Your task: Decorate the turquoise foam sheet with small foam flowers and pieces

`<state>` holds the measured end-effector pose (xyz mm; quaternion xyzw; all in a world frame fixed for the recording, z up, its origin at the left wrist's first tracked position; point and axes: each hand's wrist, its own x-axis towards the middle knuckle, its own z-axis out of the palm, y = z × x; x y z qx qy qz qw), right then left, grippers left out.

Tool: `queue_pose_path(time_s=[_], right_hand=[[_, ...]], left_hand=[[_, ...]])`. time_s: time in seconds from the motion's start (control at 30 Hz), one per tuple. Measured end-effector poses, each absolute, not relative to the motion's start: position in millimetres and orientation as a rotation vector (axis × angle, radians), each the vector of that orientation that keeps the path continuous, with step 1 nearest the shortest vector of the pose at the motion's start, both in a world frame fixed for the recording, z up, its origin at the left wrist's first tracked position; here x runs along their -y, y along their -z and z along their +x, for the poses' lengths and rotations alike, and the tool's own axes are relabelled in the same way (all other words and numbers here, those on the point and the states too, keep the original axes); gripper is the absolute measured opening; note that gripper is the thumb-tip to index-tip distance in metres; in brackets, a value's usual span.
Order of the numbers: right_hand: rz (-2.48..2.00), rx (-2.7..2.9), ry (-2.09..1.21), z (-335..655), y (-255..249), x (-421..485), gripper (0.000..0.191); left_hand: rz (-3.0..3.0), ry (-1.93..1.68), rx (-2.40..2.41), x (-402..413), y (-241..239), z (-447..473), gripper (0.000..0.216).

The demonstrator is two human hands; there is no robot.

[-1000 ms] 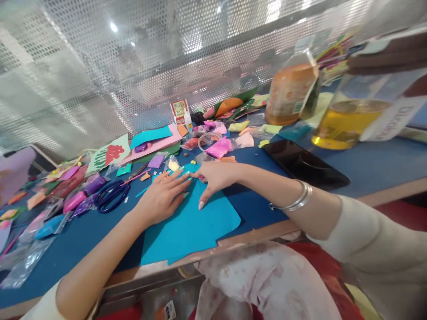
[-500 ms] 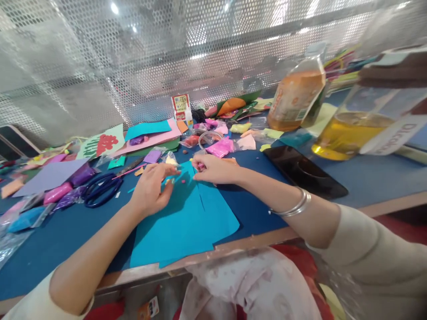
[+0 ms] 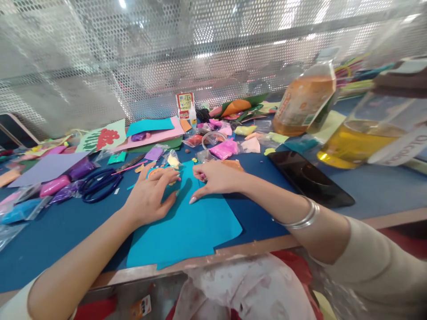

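A teal paper sheet [image 3: 187, 226] lies on the blue table at the near edge. My left hand [image 3: 150, 195] rests on its upper left part with fingers spread, the fingertips over a small orange and yellow piece [image 3: 159, 172]. My right hand [image 3: 213, 178] sits at the sheet's top edge. Its fingers are curled and its thumb points down onto the paper. A bit of pink shows at the curled fingertips, but I cannot make out what it is. A silver bangle [image 3: 300, 218] is on my right wrist.
Blue scissors [image 3: 100, 184] lie left of my hands among clay packets. Pink clay bags [image 3: 223, 148], coloured papers and a small glue box [image 3: 185, 104] lie behind. A black phone [image 3: 310, 178] and two bottles [image 3: 302, 104] of amber and yellow liquid [image 3: 360, 138] stand right. A perforated metal wall [image 3: 167, 58] backs the table.
My left hand, raised in a pinch half a second ago, now lies flat on the teal sheet. My right thumb has stretched down onto the paper.
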<state>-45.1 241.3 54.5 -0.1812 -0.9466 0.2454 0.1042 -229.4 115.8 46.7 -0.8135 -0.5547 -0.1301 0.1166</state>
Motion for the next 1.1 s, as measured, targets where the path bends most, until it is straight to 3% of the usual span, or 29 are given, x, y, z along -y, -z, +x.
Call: queue_pose_path(time_s=[0.37, 0.87, 1.1], right_hand=[[-0.554, 2.821, -0.683, -46.8, -56.1, -239.7, 0.053], [-0.734, 2.840, -0.627, -45.0, -61.4, -235.2, 0.053], [-0.715, 2.841, -0.607, -46.2, -56.8, -237.4, 0.054]], left_hand=[[-2.426, 0.284, 1.575, -123.5, -47.0, -227.6, 0.057], [-2.514, 0.262, 1.599, -118.7, -51.4, -220.3, 0.052], [-2.534, 0.240, 1.621, -121.7, -48.8, -221.9, 0.061]])
